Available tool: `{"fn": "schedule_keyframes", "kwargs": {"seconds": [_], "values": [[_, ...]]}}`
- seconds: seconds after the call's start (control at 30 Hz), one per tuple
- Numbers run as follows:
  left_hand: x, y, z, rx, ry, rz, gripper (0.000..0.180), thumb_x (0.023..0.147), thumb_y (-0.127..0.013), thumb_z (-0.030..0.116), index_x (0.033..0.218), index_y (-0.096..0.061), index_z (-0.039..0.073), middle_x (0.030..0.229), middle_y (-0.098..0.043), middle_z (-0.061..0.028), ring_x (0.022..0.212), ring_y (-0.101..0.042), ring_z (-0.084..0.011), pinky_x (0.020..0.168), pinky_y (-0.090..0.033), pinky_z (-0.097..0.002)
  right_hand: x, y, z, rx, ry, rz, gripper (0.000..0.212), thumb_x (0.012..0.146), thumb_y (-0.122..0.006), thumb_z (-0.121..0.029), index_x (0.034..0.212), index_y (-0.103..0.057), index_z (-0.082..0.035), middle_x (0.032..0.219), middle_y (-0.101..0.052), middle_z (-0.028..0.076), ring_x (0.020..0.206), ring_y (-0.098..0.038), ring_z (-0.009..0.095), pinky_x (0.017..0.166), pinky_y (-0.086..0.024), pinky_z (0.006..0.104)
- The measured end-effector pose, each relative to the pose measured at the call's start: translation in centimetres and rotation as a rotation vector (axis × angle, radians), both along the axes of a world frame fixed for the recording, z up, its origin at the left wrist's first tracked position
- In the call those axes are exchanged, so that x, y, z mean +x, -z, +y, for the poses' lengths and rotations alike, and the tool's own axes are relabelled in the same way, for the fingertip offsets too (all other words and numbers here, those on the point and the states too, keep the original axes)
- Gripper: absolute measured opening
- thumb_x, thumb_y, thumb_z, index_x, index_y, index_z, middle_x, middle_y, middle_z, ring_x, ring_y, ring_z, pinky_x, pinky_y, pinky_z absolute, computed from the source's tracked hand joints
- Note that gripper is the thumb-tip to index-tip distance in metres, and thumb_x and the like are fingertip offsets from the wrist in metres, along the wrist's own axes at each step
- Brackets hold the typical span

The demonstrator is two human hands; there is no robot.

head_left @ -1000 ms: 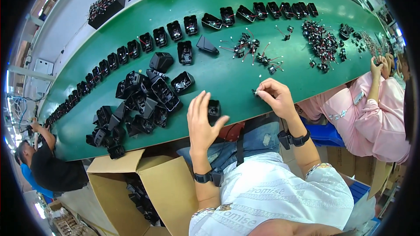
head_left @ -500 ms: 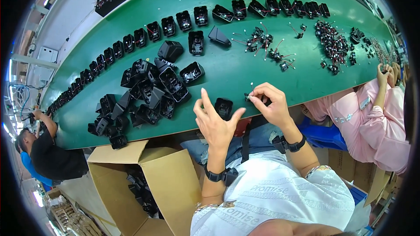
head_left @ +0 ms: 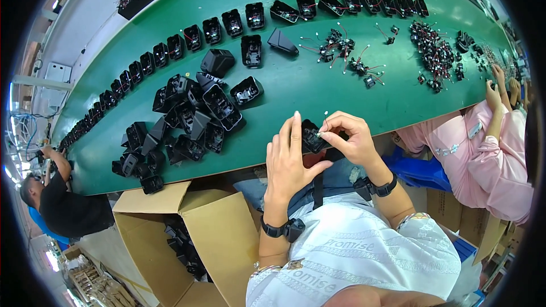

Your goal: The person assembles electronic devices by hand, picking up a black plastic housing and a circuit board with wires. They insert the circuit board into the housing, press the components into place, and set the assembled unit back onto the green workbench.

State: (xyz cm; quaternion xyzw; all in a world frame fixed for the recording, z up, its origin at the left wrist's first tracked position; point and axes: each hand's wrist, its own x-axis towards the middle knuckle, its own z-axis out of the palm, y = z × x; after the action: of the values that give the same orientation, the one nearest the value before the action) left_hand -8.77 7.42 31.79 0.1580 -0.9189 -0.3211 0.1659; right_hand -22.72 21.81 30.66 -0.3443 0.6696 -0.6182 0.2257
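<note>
My right hand point(head_left: 348, 136) pinches a small wired part point(head_left: 320, 133) between thumb and fingertips; a thin red lead with a white connector rises from it. Just left of those fingertips, an open black plastic housing point(head_left: 310, 136) lies at the table's near edge, partly covered by the hand. My left hand point(head_left: 289, 162) is open beside the housing, fingers stretched toward the far side and thumb pointing right. Whether its thumb touches the housing I cannot tell. Further left sits a heap of black housings point(head_left: 199, 118).
A long row of black housings point(head_left: 211, 30) curves along the green table point(head_left: 278, 94). Small wired parts lie in loose piles point(head_left: 435, 57) toward the right. An open cardboard box point(head_left: 219, 239) stands below the near edge. People sit at both sides, one in a pink garment point(head_left: 472, 153).
The black housing at the near edge has shifted right, under my right fingertips. My left hand has moved slightly right and its fingers have straightened. The right hand keeps its pinch on the wired part.
</note>
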Motion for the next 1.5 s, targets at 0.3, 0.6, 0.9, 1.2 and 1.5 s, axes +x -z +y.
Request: {"fn": "schedule_keyframes", "kwargs": {"seconds": [0.3,0.6,0.9,1.2,1.5], "values": [[-0.7,2.3,-0.6,0.054,0.091,0.236,0.095,0.065,-0.091,0.018,0.150,-0.050,0.003,0.132,-0.065,-0.0159,0.120,-0.060,-0.0353,0.097,-0.046,-0.0442,-0.3,-1.8,0.2,0.062,-0.107,0.701,0.016,0.078,-0.082,-0.006,0.092,-0.074,-0.006,0.089,-0.064,0.007,0.077,-0.064,0.025,0.066,-0.053,0.0347],[-0.1,-0.7,-1.6,0.094,0.216,0.089,0.090,0.067,-0.089,0.013,0.148,-0.051,0.002,0.132,-0.064,-0.0198,0.122,-0.062,-0.0379,0.103,-0.048,-0.0465,-0.9,-4.5,0.1,0.128,-0.362,0.907,0.018,0.075,-0.083,-0.008,0.089,-0.071,-0.007,0.087,-0.059,0.005,0.077,-0.060,0.024,0.066,-0.050,0.0375],[-0.2,-0.8,-1.4,0.095,0.139,0.057,0.087,0.068,-0.087,0.012,0.147,-0.051,0.003,0.135,-0.063,-0.0200,0.123,-0.061,-0.0381,0.104,-0.047,-0.0465,0.4,-3.8,0.3,0.073,-0.131,0.748,0.017,0.078,-0.081,-0.002,0.089,-0.069,-0.005,0.091,-0.061,0.009,0.076,-0.062,0.024,0.065,-0.052,0.0352],[-1.3,1.0,0.6,0.190,0.016,0.389,0.083,0.067,-0.085,0.002,0.141,-0.049,0.002,0.139,-0.059,-0.0210,0.127,-0.060,-0.0404,0.104,-0.049,-0.0458,1.4,-1.1,0.6,-0.006,0.060,0.364,0.014,0.085,-0.071,0.007,0.091,-0.059,0.002,0.120,-0.070,0.018,0.087,-0.069,0.013,0.069,-0.058,0.0276],[-0.8,1.0,0.5,0.180,-0.018,0.334,0.082,0.068,-0.085,0.004,0.142,-0.049,0.002,0.135,-0.061,-0.0199,0.124,-0.061,-0.0398,0.104,-0.048,-0.0464,1.0,-2.2,0.7,0.002,0.078,0.324,0.017,0.084,-0.075,0.008,0.100,-0.075,0.002,0.105,-0.070,0.012,0.086,-0.070,0.016,0.071,-0.058,0.0276]]}}
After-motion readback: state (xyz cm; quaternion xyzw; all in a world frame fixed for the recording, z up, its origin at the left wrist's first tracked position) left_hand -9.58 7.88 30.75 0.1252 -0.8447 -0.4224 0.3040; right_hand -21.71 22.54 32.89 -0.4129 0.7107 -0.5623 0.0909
